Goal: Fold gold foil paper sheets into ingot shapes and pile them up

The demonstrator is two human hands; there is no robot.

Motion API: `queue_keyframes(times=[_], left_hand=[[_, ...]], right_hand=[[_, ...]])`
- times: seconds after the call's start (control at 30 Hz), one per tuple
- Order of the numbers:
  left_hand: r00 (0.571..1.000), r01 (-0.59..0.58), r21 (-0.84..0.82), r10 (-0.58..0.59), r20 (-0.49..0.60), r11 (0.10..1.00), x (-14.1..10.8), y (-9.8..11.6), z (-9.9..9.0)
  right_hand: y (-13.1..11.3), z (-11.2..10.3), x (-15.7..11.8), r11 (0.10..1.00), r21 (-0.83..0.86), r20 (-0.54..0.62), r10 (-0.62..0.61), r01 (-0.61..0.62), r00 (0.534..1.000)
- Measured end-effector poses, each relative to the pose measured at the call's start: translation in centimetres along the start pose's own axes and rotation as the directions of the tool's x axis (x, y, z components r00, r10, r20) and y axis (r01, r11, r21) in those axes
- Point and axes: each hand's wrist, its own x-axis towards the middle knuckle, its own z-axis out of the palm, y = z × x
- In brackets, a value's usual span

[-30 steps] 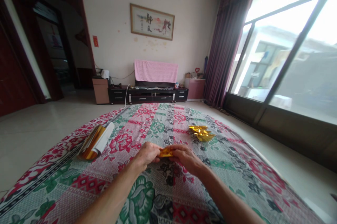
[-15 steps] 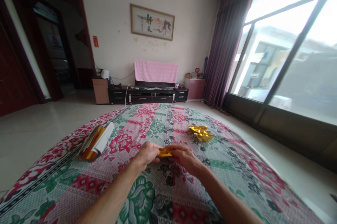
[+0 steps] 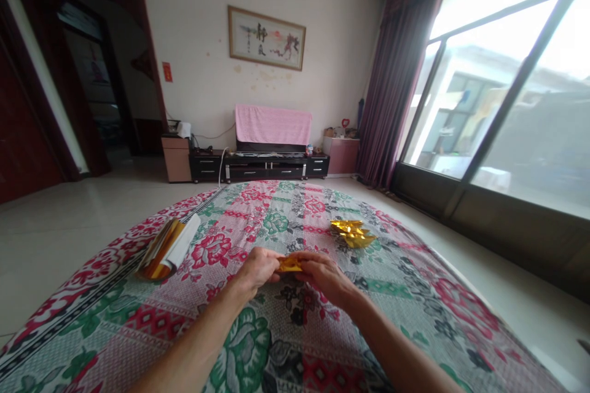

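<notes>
Between my two hands is a small piece of gold foil paper (image 3: pixel 291 264), held just above the patterned cloth. My left hand (image 3: pixel 262 270) pinches its left end, and my right hand (image 3: pixel 322 272) grips the right end with the fingers reaching over its top. Several folded gold foil pieces (image 3: pixel 354 234) sit together on the cloth, beyond my right hand. Farther left lies a curled stack of gold and white sheets (image 3: pixel 168 250). Some fingertips are hidden behind the foil.
A flowered cloth (image 3: pixel 249 208) covers the surface under my hands. Beyond its far edge stand a low black cabinet (image 3: pixel 265 171) and a screen draped with a pink cloth (image 3: pixel 273 125). A purple curtain (image 3: pixel 391 73) and a large window are at the right.
The fingers of my right hand have shifted slightly on the foil, and a little more of its right part shows. The folded pieces and the stack have stayed in place.
</notes>
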Motion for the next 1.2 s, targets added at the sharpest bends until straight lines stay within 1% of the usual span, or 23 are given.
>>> queue_keyframes(times=[0.13,0.27,0.37,0.47,0.57,0.63,0.73,0.83,0.93,1.03,1.2], left_hand=[[1.0,-0.012,0.007,0.012,0.001,1.0,0.1,-0.2,0.1],[1.0,-0.002,0.002,0.002,0.015,1.0,0.1,-0.1,0.2],[1.0,-0.002,-0.003,0.002,0.02,1.0,0.1,0.1,0.1],[1.0,0.005,-0.027,-0.005,-0.011,1.0,0.2,0.1,0.0],[1.0,0.004,-0.029,-0.005,-0.024,1.0,0.5,-0.2,-0.1],[1.0,-0.001,-0.023,0.001,-0.012,1.0,0.6,-0.3,-0.2],[1.0,-0.001,-0.032,0.001,0.011,0.999,0.7,-0.5,-0.2],[1.0,0.014,-0.047,-0.015,-0.013,0.999,0.6,-0.3,-0.2],[0.998,0.038,-0.03,-0.039,-0.044,0.999,0.3,0.0,0.0],[0.997,0.055,-0.012,-0.055,-0.052,0.998,0.2,0.2,0.1],[0.999,0.034,-0.019,-0.034,-0.017,0.999,0.5,-0.3,-0.1]], right_hand=[[0.3,0.0,0.3,1.0,-0.015,0.014,-0.012,0.013,1.0],[0.4,-0.1,0.5,0.999,-0.023,-0.045,-0.034,0.033,0.998],[0.0,-0.3,0.3,0.999,-0.051,-0.058,0.001,-0.004,0.998],[-0.3,-0.4,0.1,0.996,-0.081,-0.061,0.033,-0.038,0.998],[-0.3,-0.4,0.1,0.995,-0.085,-0.067,0.038,-0.044,0.997],[-0.3,-0.4,0.1,0.995,-0.088,-0.068,0.035,-0.041,0.997],[-0.3,-0.2,0.1,0.996,-0.085,-0.07,0.027,-0.033,0.997],[-0.3,-0.1,0.1,0.996,-0.08,-0.075,0.03,-0.036,0.997],[-0.1,-0.1,0.2,0.998,-0.055,-0.091,0.039,-0.044,0.995],[0.3,-0.1,0.5,0.998,-0.028,-0.097,0.049,-0.051,0.994],[0.9,-0.2,0.9,0.999,-0.032,-0.112,0.038,-0.042,0.993]])
